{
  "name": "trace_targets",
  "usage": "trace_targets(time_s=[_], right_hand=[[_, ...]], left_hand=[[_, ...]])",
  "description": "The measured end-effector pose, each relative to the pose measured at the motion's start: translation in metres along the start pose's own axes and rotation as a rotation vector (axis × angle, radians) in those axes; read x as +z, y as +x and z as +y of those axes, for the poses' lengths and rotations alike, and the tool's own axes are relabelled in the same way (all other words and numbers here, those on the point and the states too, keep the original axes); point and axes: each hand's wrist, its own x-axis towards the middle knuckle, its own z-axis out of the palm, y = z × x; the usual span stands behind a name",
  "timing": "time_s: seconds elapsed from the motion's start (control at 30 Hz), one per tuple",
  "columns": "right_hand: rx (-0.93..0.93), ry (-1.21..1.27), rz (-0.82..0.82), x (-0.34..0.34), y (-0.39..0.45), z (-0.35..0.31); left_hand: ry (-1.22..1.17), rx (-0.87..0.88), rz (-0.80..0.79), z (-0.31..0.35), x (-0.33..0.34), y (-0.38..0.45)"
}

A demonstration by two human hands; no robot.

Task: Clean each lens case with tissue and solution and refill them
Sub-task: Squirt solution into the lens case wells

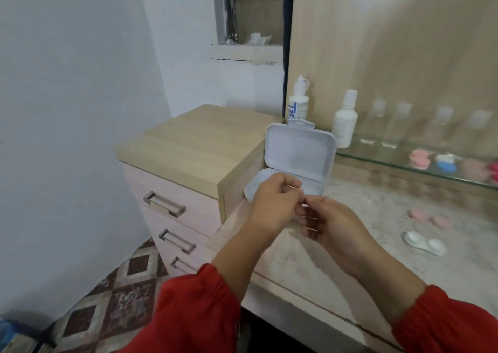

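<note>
White hinged box (299,153) open just beyond both hands (272,204) (326,223), pinching something unclear together; lens cases (424,242) rightward seemingly uncleaned.

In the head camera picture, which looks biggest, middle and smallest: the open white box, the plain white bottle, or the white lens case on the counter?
1. Open white box, clearly biggest.
2. Plain white bottle.
3. White lens case, smallest, though it lies nearer the camera than the bottle.
</note>
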Motion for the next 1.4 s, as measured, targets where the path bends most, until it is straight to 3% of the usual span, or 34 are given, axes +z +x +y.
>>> trace_targets(time_s=[0.3, 0.5, 0.67, 0.83, 0.93, 1.13, 1.27, 1.4], right_hand=[[-0.182, -0.457, 0.293, -0.09, -0.004, -0.017], [-0.28, -0.528, 0.378, -0.126, -0.013, -0.029], [-0.319, -0.484, 0.54, -0.158, -0.019, -0.028], [-0.325, -0.479, 0.575, -0.174, -0.024, -0.025], [-0.333, -0.457, 0.573, -0.177, -0.022, -0.029], [-0.39, -0.422, 0.546, -0.173, -0.012, -0.049], [-0.427, -0.408, 0.539, -0.17, -0.005, -0.063], [-0.473, -0.399, 0.527, -0.167, 0.001, -0.075]], left_hand=[[0.077, 0.063, -0.232, -0.007, 0.088, 0.022], [0.058, 0.086, -0.325, -0.008, 0.123, 0.025], [0.107, 0.078, -0.306, -0.021, 0.143, 0.029], [0.137, 0.108, -0.281, -0.027, 0.146, 0.037], [0.093, 0.2, -0.208, -0.018, 0.143, 0.041], [0.124, 0.59, 0.216, 0.028, 0.121, 0.07], [0.478, 0.696, 0.427, 0.05, 0.107, 0.105], [0.951, 0.54, 0.386, 0.058, 0.106, 0.131]])
